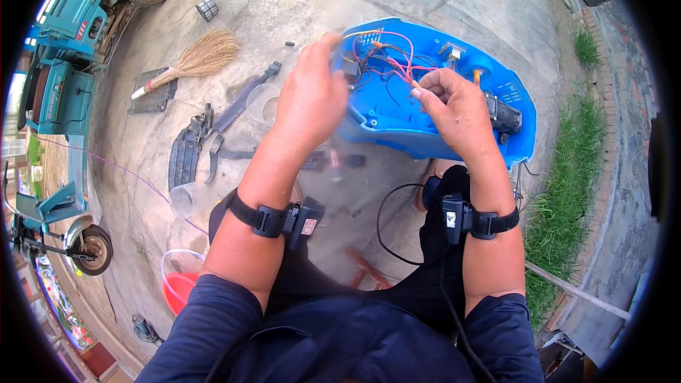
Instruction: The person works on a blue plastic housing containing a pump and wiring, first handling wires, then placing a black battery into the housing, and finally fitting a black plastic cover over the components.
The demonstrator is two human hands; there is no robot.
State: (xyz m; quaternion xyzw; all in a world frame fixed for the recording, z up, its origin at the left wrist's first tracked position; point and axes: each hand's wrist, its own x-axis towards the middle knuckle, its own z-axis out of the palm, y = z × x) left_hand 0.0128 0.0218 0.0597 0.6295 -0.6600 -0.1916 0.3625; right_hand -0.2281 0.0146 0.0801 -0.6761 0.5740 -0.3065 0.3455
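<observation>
A blue plastic housing (404, 118) lies with its hollow side up in front of me, with red, black and yellow wires (406, 64) running through it. My right hand (457, 112) is over its near side, thumb and fingers pinched on a bundle of red wires. My left hand (312, 89) is raised at the housing's left edge. Its fingers are blurred by motion; a yellow-red wire runs close to the fingertips, and whether they hold it is unclear. Inside the housing's right end sits a black cylindrical part (504, 115). A metal fitting (452, 53) is at the far wall.
To the left on the concrete lie a straw broom (206, 53), black plastic parts (190, 145), a strap-like dark strip (245, 96) and a clear round container (264, 104). A red bucket (181, 291) stands near my left elbow. A teal vehicle (67, 85) is farther left; grass (567, 191) borders the right.
</observation>
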